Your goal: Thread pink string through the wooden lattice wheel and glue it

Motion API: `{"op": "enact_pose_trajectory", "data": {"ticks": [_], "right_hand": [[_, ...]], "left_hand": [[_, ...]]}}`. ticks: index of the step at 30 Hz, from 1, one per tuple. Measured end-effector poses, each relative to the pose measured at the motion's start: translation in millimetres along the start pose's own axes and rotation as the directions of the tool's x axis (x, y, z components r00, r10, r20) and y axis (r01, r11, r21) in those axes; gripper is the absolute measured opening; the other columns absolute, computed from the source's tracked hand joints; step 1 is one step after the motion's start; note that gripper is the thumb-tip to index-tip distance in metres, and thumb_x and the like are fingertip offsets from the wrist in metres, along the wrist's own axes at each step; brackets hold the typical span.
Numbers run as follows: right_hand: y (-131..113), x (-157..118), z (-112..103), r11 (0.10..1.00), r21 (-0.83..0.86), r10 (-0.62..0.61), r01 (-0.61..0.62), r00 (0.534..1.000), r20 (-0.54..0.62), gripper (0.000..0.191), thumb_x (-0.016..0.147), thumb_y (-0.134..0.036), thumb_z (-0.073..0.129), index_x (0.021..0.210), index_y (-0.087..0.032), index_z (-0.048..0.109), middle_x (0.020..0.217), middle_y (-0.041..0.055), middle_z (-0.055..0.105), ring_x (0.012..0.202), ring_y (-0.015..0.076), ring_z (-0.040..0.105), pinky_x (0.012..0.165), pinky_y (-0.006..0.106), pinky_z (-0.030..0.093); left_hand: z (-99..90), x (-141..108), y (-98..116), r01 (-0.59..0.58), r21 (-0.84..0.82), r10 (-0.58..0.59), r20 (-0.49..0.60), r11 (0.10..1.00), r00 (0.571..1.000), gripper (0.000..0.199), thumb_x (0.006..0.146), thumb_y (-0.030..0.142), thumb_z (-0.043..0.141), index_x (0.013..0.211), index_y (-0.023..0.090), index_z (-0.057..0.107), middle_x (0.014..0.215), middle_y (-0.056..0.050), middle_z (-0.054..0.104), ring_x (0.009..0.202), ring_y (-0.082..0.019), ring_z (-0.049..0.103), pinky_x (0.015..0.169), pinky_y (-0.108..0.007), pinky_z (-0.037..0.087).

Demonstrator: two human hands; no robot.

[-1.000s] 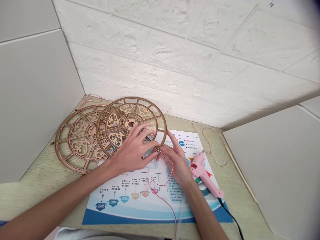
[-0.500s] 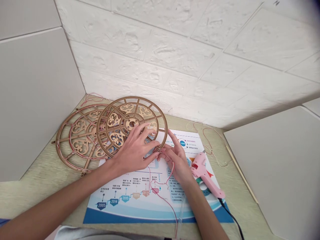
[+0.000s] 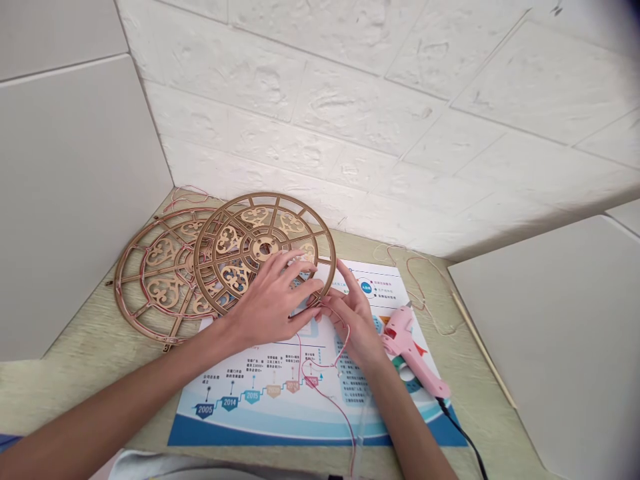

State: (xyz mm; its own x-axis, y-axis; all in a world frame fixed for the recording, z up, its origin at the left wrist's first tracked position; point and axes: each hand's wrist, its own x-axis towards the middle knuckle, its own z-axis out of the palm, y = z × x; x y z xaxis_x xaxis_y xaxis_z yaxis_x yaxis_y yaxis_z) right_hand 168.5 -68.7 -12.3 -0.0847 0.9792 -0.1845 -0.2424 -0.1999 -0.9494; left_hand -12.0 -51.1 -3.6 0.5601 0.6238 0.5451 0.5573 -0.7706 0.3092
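Left hand (image 3: pixel 273 303) beside right hand (image 3: pixel 353 327)

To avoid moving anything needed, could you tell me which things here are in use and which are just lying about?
In use: upper wheel under left hand, pink wire at right hand, wired lower wheel.
Lying about: glue gun, poster, stick.

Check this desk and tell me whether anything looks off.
The thin pink wire looks most out of place: it trails loose from the right hand across the printed poster. The upper wooden fretwork wheel also sits askew, overlapping the lower wooden wheel.
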Motion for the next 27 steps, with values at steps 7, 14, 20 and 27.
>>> {"op": "enact_pose_trajectory", "data": {"ticks": [7,14,20,27], "right_hand": [[0.8,0.3,-1.5,1.000,0.006,-0.001,0.001,1.000,0.006,0.100,0.071,-0.026,0.074,0.156,-0.028,0.020,0.084,-0.0014,0.073,0.067,0.0170,0.064,0.067,0.032,0.050],[0.4,-0.1,-3.4,1.000,0.012,-0.005,0.005,1.000,0.008,0.096,0.074,-0.027,0.073,0.155,-0.027,0.021,0.081,-0.0021,0.072,0.069,0.0173,0.064,0.068,0.032,0.049],[0.3,-0.2,-3.8,1.000,-0.002,-0.018,0.018,1.000,0.022,0.097,0.073,-0.024,0.070,0.156,-0.026,0.020,0.075,-0.0037,0.070,0.064,0.0176,0.063,0.068,0.034,0.050],[-1.6,-0.5,-3.8,1.000,0.022,-0.005,0.005,1.000,0.002,0.094,0.073,-0.024,0.071,0.154,-0.024,0.023,0.070,-0.0051,0.068,0.062,0.0162,0.059,0.068,0.032,0.047]], "left_hand": [[3.7,-2.1,-3.7,-0.087,0.010,0.088,-0.041,0.996,0.995,0.016,0.098,0.035,0.059,0.105,0.023,0.068,0.111,-0.001,0.071,0.122,-0.025,0.055,0.107,-0.047,0.040],[2.3,-0.3,-4.1,-0.099,0.006,0.099,-0.053,0.995,0.994,0.014,0.098,0.032,0.060,0.103,0.021,0.067,0.108,-0.001,0.073,0.119,-0.023,0.057,0.103,-0.041,0.044],[-4.4,2.7,-2.5,-0.049,-0.052,0.052,0.058,0.997,0.997,0.018,0.095,0.036,0.061,0.102,0.020,0.063,0.122,-0.006,0.066,0.127,-0.027,0.051,0.104,-0.047,0.042],[-6.3,2.5,-10.4,-0.060,-0.110,0.077,0.156,0.992,0.985,0.021,0.093,0.035,0.063,0.110,0.022,0.061,0.134,-0.007,0.059,0.134,-0.029,0.044,0.107,-0.050,0.040]]}}
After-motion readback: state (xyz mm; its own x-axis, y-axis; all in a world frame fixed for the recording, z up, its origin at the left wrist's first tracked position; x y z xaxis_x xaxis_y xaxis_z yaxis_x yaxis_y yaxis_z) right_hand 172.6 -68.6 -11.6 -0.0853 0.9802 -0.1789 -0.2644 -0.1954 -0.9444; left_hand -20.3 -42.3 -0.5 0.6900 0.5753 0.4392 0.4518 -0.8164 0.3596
